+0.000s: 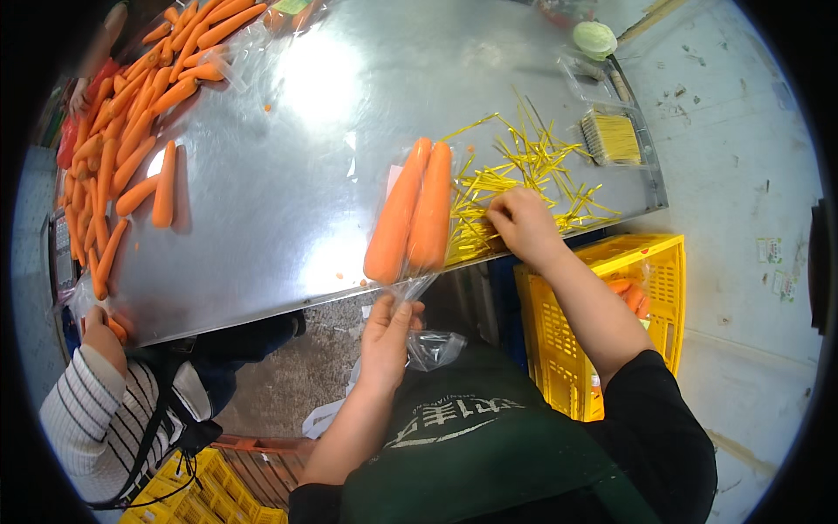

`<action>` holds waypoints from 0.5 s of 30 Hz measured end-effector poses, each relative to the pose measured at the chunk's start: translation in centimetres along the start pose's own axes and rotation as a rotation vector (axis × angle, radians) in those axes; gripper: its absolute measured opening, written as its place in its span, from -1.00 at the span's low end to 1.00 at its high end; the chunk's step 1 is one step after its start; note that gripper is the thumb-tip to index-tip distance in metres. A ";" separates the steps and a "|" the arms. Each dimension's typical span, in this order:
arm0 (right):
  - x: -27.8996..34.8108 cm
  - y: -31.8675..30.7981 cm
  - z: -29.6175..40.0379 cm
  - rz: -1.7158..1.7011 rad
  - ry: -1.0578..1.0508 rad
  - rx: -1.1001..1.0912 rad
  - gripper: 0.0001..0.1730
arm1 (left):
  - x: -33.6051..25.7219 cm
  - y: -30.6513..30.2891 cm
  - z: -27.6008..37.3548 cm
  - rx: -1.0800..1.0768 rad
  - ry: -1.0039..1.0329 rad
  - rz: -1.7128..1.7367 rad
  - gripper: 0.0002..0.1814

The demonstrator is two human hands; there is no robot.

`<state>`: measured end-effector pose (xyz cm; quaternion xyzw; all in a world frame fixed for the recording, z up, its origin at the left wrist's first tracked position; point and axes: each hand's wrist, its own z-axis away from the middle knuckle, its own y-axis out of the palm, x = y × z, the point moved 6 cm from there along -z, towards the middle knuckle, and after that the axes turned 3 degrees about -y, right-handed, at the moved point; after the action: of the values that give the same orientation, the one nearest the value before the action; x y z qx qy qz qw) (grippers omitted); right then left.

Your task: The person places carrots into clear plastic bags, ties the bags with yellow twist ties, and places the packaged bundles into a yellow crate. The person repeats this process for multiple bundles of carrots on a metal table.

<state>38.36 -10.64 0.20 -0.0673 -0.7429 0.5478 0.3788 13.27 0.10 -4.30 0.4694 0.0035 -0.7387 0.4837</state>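
My left hand (386,337) grips the gathered neck of a clear plastic bag (409,288) below the front edge of the metal table (262,262). Two large carrots (412,209) lie side by side in this bag, on the table near its edge. Loose yellow twist ties (478,190) are spread just right of the bag. Over them is my right hand (524,223), thumb and forefinger close together at the ties; whether it pinches one cannot be told. The bag's open end (435,350) hangs past my left hand, over the apron.
Many loose carrots (131,118) are heaped at the table's left. A co-worker in a striped sleeve (82,399) stands there; another person's hand (80,98) is beyond. A boxed bundle of ties (612,137) and a cabbage (594,40) lie at right. A yellow crate (563,340) holds bagged carrots (632,298).
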 end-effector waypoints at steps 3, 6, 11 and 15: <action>-0.8 -1.8 0.4 -0.120 0.150 -0.051 -0.86 | 0.3 -0.5 0.5 -0.014 0.035 0.081 -0.81; -0.7 -4.3 1.8 -0.115 0.164 -0.131 -0.83 | 1.3 -1.6 0.3 -0.008 -0.036 0.123 -0.74; 6.2 -4.7 7.6 -0.467 0.022 0.167 -0.83 | 1.4 -2.1 0.8 0.032 -0.288 0.351 -0.63; 3.9 2.5 11.5 -0.421 0.140 0.326 -0.86 | 1.2 -2.1 1.1 -0.038 -0.409 0.395 -0.59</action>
<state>27.55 -16.44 -1.34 0.1127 -0.6147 0.5634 0.5404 10.89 -0.21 -5.45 0.2930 -0.1720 -0.7093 0.6176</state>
